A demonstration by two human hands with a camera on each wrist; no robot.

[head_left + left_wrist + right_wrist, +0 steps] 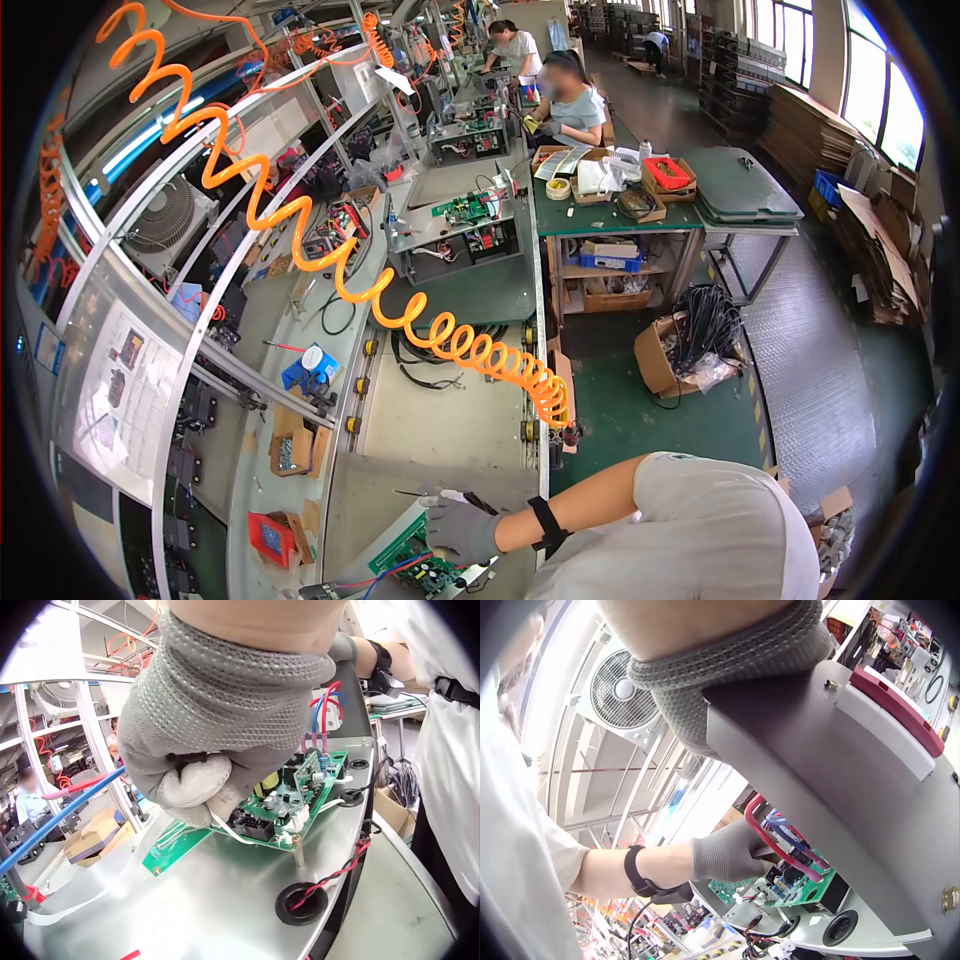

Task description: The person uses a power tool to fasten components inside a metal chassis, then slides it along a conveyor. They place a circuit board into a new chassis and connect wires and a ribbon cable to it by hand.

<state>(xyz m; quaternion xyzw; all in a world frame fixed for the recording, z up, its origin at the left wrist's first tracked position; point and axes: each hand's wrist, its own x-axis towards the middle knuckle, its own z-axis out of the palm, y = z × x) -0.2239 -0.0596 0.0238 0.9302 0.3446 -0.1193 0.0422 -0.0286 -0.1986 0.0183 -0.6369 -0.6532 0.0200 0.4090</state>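
Observation:
In the left wrist view my grey-gloved left hand (202,757) curls over the near edge of a green circuit board (285,802) and pinches a thin white wire (231,831) beside a black socket. The board stands on posts above a silvery metal chassis (202,915); red and blue wires (326,712) rise from its far end. My gloved right hand (462,530) grips the upper edge of the chassis's upright grey metal panel (802,780). That panel hides its fingers in the right wrist view, where the left hand (739,851) shows at the board beyond.
A coiled orange air hose (430,335) hangs across the line. Farther along stands another open chassis (460,240). Small boxes of parts (290,450) and a red bin (270,540) line the left side. A carton of black cables (665,365) sits on the floor, right.

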